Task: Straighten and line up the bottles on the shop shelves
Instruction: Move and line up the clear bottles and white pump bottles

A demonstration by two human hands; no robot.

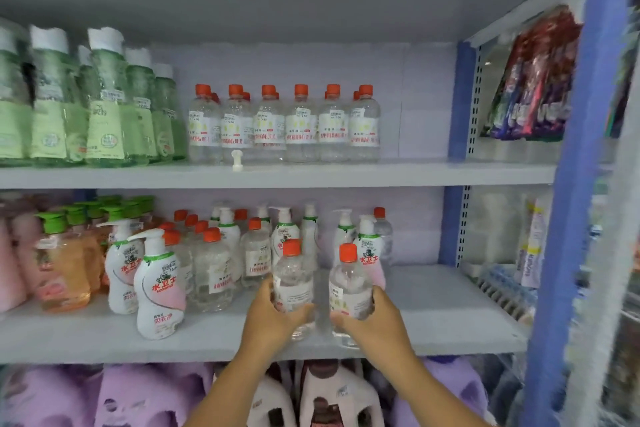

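Observation:
My left hand [273,317] grips a clear bottle with an orange cap [292,274] standing near the front of the middle shelf [433,329]. My right hand [374,319] grips a second clear orange-capped bottle [348,282] just to its right. Both bottles stand upright, a small gap between them. Behind and to the left crowd several more orange-capped clear bottles [211,270] and white pump bottles [159,288] in uneven rows. On the upper shelf a straight row of the same clear bottles [284,125] faces forward.
Green bottles [86,104] fill the upper shelf's left side; a small white pump part [237,160] lies at its edge. Orange soap bottles [65,263] stand at middle left. Purple and white jugs [332,395] sit below. A blue upright [571,184] bounds the right; packets [533,80] hang beyond.

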